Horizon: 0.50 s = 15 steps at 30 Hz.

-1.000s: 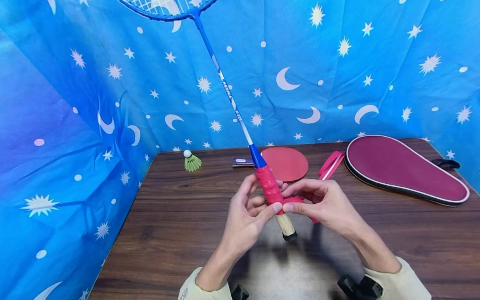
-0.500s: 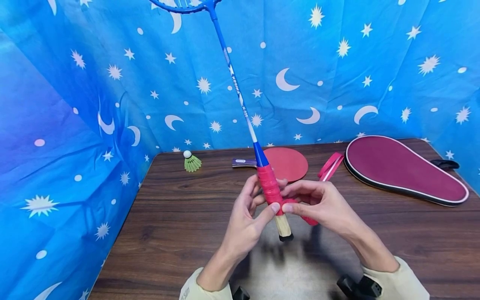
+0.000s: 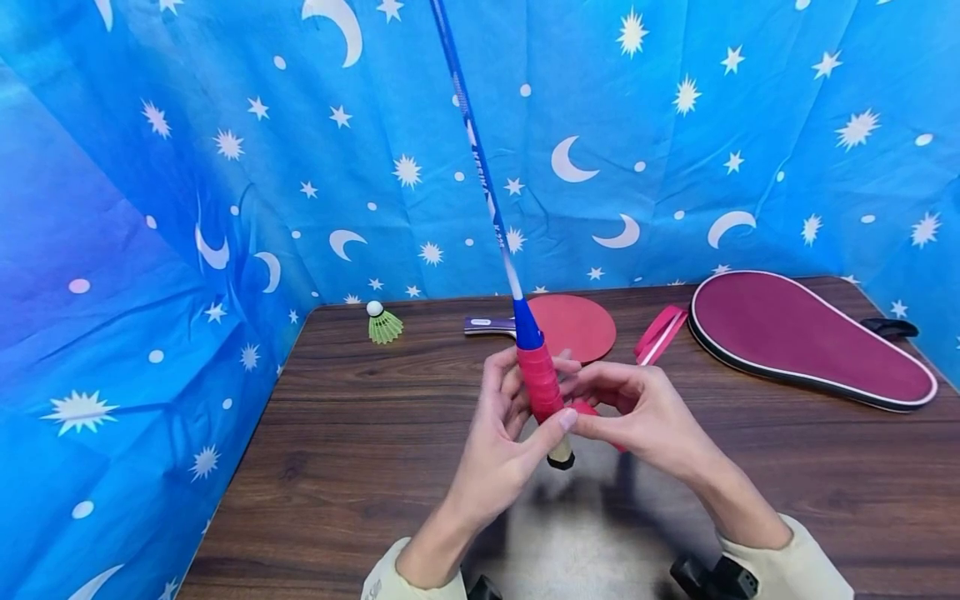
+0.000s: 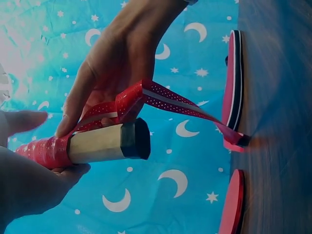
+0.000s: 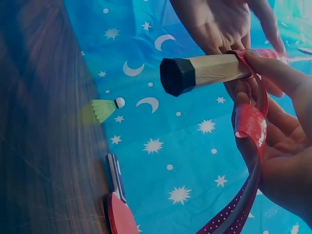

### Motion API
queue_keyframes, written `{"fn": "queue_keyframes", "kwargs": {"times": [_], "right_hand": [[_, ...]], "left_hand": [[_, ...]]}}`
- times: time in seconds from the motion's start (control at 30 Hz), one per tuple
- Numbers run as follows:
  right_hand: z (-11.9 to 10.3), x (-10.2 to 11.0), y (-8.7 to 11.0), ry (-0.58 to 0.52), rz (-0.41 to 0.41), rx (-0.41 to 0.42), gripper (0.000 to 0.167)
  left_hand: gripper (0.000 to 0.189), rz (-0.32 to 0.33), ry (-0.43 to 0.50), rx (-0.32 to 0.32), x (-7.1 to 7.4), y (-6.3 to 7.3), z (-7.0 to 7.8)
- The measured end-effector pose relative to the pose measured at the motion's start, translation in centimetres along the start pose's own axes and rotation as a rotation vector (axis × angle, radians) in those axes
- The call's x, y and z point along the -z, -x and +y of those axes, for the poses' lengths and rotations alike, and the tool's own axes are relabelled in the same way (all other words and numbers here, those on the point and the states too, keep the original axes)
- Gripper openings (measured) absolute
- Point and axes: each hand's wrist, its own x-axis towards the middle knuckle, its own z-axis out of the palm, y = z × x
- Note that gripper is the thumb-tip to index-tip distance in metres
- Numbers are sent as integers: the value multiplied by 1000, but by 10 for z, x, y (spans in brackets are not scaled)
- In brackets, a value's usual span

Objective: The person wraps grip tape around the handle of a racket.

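Note:
A blue badminton racket stands upright with a slight lean, its head beyond the head view's top edge. My left hand holds the handle, fingers behind it and thumb in front. Red perforated grip tape winds around the upper handle. Below the wrap, bare wood shows, ending in a black butt cap. My right hand pinches the tape at the lower edge of the wrap. From there the loose strip folds over and trails down to the table. Fingertips behind the handle are partly hidden.
On the brown wooden table, a yellow-green shuttlecock stands at the back left. Behind the racket lies a red table tennis bat. A maroon bat case lies at right. Blue star-patterned cloth surrounds the table's back and left.
The racket has swung more upright and its head has left the top of the head view. The bare handle end shows less. Both hands keep their hold, shifting only slightly.

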Motion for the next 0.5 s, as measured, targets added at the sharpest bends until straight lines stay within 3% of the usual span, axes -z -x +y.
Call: {"fn": "queue_keyframes", "kwargs": {"times": [0.13, 0.33, 0.5], "right_hand": [[-2, -3, 2, 12, 9, -2, 40], [-4, -6, 1, 7, 13, -9, 33], [-5, -5, 1, -20, 0, -26, 36]], "left_hand": [[52, 60, 26, 25, -3, 1, 0], [44, 85, 128, -25, -3, 0, -3], [39, 173, 163, -14, -2, 0, -4]]}}
